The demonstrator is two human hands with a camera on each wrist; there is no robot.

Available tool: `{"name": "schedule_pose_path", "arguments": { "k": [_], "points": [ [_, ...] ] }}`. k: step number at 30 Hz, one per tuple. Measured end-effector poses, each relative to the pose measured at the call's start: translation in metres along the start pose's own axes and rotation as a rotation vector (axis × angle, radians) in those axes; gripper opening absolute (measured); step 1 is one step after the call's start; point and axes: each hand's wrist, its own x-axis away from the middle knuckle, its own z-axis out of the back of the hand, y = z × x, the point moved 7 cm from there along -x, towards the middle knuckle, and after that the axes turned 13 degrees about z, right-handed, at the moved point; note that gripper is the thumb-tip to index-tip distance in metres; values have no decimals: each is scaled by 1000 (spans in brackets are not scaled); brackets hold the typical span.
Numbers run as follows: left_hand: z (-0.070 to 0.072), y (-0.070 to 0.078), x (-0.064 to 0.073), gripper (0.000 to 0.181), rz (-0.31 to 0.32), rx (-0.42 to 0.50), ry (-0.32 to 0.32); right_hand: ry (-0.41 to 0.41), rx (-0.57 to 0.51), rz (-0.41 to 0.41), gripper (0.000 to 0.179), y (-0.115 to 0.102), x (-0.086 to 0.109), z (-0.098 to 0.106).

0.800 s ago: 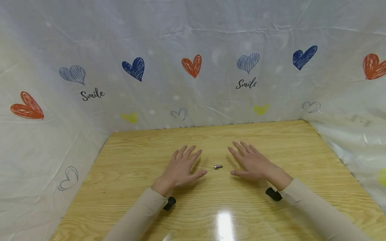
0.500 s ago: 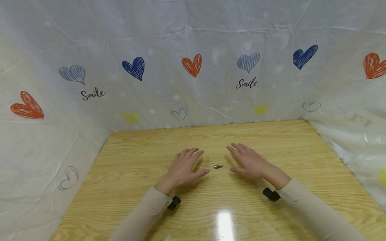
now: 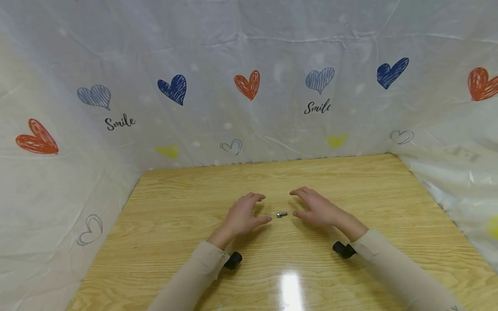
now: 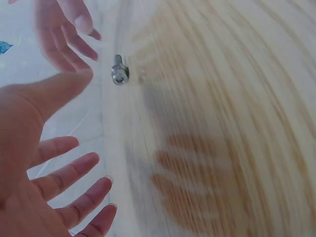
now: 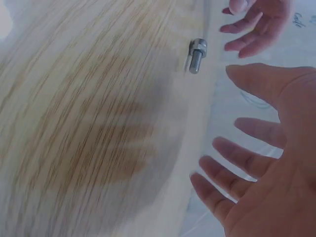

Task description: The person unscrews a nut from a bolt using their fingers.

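Observation:
A small silver socket-head bolt [image 3: 282, 214] lies on its side on the wooden table, its head toward the left and its threaded shank toward the right. In the left wrist view, the hex recess of the bolt [image 4: 119, 75] faces the camera. My left hand [image 3: 242, 217] hovers just left of it, thumb and fingers apart and loosely bent, holding nothing. On the other side, my right hand [image 3: 317, 209] is held in a similar pose, its thumb tip close to the shank. The right wrist view shows the relaxed fingers [image 5: 242, 153] of that hand, with nothing between them.
The wood-grain table [image 3: 175, 190] meets a white curtain [image 3: 272, 116] printed with hearts at the back and both sides. Black wrist cameras [image 3: 233, 261] sit under the beige cuffs. A bright light reflection [image 3: 291, 289] shows near the front.
Both hands have moved inward toward the bolt, the left going right and the right going slightly left. Their fingers have become more bent. The bolt has stayed in place.

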Motion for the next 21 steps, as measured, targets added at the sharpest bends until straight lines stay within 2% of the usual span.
{"name": "schedule_pose_path", "arguments": {
  "k": [5,9,16,21],
  "points": [
    [-4,1,-4,53,47,155,-55,17,-50,27,47,1,-5,-1],
    [-11,2,-6,44,54,228,-90,8,-79,31,38,1,-8,-4],
    [-17,5,-9,30,77,270,-110,-3,-81,47,30,0,-17,-10],
    [-21,8,-11,17,69,272,-102,-13,-111,52,25,0,-25,-15]
  ]
}}
